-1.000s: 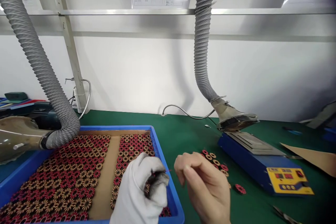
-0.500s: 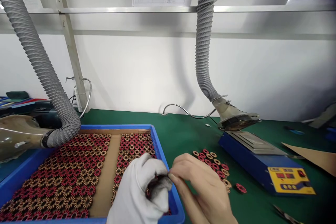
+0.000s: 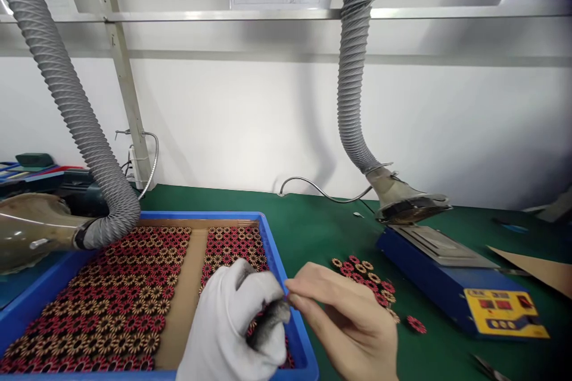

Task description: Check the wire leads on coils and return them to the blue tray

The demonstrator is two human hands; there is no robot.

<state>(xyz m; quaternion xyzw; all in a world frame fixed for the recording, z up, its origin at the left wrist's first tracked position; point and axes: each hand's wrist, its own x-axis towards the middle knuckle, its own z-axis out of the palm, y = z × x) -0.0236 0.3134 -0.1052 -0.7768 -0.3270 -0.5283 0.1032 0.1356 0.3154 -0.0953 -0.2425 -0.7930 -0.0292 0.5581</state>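
My left hand (image 3: 239, 321), in a white glove with grey-stained fingertips, is curled closed above the right side of a blue tray (image 3: 277, 256). Whatever lies inside its fingers is mostly hidden. My bare right hand (image 3: 346, 315) pinches thumb and forefinger together right at the glove's fingertips. Anything in that pinch is too small to make out. Rows of small red and tan flower-shaped wound rings (image 3: 107, 303) fill the tray on both sides of a bare cardboard strip (image 3: 181, 303). Beyond my right hand lies a loose pile of similar rings (image 3: 373, 277), with a single red ring (image 3: 416, 324) apart from it.
A blue heating unit (image 3: 429, 274) with a yellow control panel stands at right, under a grey hose's nozzle (image 3: 409, 202). Another hose (image 3: 67, 89) and its nozzle overhang the tray's left side. Pliers (image 3: 489, 367) and a cardboard piece (image 3: 536, 268) lie on the green mat.
My view has shifted slightly, so the bench things sit a little further right. My right finger and thumb remain pinched at the glove's fingertips, and the right hand has turned slightly.
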